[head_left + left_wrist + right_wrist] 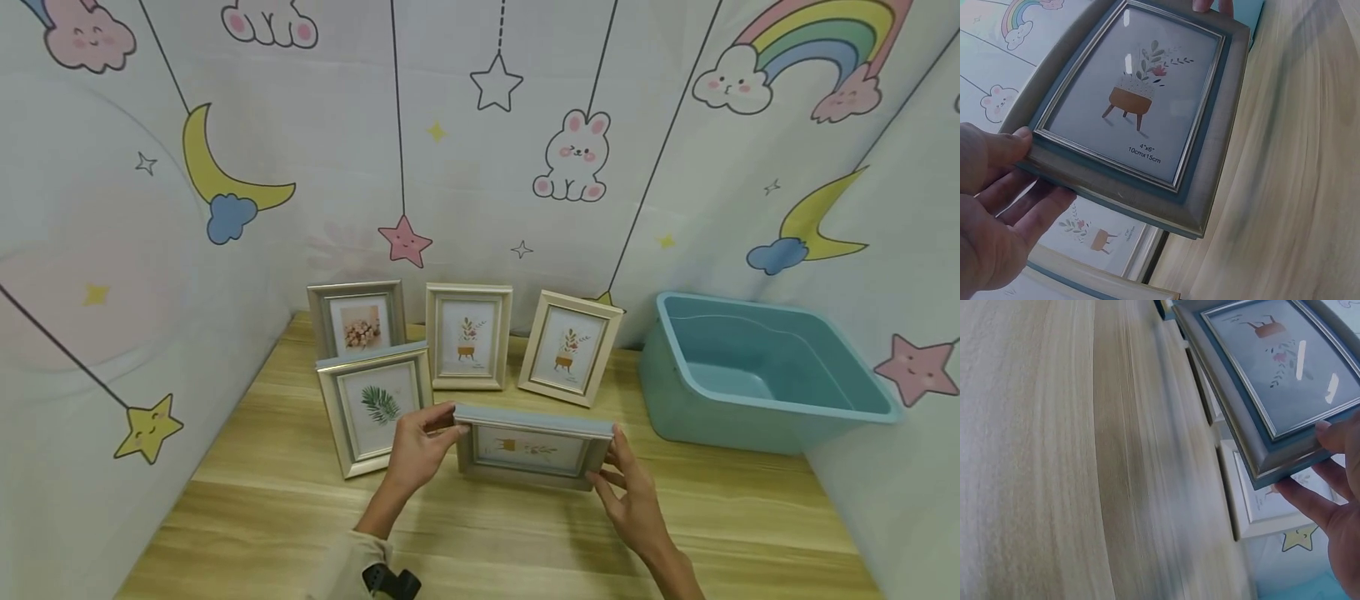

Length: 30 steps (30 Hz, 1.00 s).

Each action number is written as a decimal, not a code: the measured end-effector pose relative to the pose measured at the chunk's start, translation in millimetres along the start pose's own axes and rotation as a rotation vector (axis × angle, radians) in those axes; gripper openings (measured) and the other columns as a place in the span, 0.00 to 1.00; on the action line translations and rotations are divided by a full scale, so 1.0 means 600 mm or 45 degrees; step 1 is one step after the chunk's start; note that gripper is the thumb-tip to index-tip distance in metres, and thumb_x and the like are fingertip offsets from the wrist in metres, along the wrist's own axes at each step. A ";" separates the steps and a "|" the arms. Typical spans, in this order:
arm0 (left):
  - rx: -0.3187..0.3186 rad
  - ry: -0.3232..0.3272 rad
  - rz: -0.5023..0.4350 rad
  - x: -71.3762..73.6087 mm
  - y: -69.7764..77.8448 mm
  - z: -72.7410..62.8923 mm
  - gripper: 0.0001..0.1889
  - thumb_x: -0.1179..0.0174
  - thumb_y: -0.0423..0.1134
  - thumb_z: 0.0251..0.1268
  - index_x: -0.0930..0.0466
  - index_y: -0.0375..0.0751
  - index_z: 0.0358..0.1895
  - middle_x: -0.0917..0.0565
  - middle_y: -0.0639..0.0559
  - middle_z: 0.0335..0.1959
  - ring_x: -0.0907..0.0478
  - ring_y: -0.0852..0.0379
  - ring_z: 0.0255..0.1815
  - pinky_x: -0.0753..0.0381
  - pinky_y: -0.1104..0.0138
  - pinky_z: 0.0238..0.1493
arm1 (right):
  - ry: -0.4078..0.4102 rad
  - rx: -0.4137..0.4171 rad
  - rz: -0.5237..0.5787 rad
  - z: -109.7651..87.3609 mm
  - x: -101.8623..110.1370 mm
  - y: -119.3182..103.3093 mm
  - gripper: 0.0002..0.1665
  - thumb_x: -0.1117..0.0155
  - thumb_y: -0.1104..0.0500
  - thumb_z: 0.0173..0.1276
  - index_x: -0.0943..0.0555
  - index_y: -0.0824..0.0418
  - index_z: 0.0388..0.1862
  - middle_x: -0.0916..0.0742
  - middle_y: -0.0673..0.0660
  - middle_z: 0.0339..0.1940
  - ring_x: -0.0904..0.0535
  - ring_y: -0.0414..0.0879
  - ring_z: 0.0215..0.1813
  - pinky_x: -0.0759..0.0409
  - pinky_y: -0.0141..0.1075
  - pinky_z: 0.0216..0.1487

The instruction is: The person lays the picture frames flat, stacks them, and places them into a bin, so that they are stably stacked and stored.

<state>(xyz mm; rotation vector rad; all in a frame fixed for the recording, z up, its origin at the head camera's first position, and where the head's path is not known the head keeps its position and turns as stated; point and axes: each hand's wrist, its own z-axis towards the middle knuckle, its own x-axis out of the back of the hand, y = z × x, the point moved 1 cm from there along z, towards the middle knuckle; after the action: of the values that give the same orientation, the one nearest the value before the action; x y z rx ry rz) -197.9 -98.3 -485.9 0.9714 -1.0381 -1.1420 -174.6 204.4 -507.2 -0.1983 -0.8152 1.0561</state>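
Observation:
Between my two hands a picture frame (532, 450) is held sideways above the table, its potted-plant print lying on its side. My left hand (420, 450) pinches one short end, with the thumb on the front border and the fingers behind, as the left wrist view shows at the frame's edge (1116, 194). At the opposite end my right hand (633, 500) grips the border the same way; in the right wrist view its thumb (1332, 434) lies on the front. Just beyond my left hand stands a frame with a green leaf print (375, 408).
Behind stand a frame with a flower photo (360, 325), partly covered by the leaf one, and two pale frames with plant prints, one upright (468, 337) and one tilted (570, 348). A blue plastic tub (720, 400) sits at the right on the wooden table (247, 517).

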 end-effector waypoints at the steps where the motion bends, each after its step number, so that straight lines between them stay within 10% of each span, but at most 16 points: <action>1: 0.001 0.001 -0.002 0.000 0.000 0.001 0.20 0.32 0.25 0.58 0.20 0.21 0.55 0.16 0.27 0.49 0.15 0.34 0.49 0.13 0.61 0.48 | 0.006 -0.002 0.008 0.003 0.001 -0.005 0.57 0.31 0.89 0.40 0.42 0.77 0.72 0.17 0.76 0.49 0.14 0.45 0.45 0.12 0.35 0.32; 30: 0.127 0.049 -0.155 -0.030 -0.008 0.007 0.22 0.40 0.31 0.70 0.27 0.22 0.62 0.19 0.33 0.51 0.19 0.50 0.52 0.19 0.72 0.51 | -0.111 -0.359 0.228 -0.023 -0.005 0.029 0.64 0.28 0.82 0.48 0.50 0.65 0.81 0.17 0.72 0.46 0.19 0.28 0.44 0.14 0.31 0.32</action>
<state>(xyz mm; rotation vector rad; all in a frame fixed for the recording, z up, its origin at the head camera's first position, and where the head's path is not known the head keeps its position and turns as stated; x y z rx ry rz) -205.1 -81.6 -491.8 1.1444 -1.0246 -1.1751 -178.2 213.9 -527.0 -0.4736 -1.0399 1.1201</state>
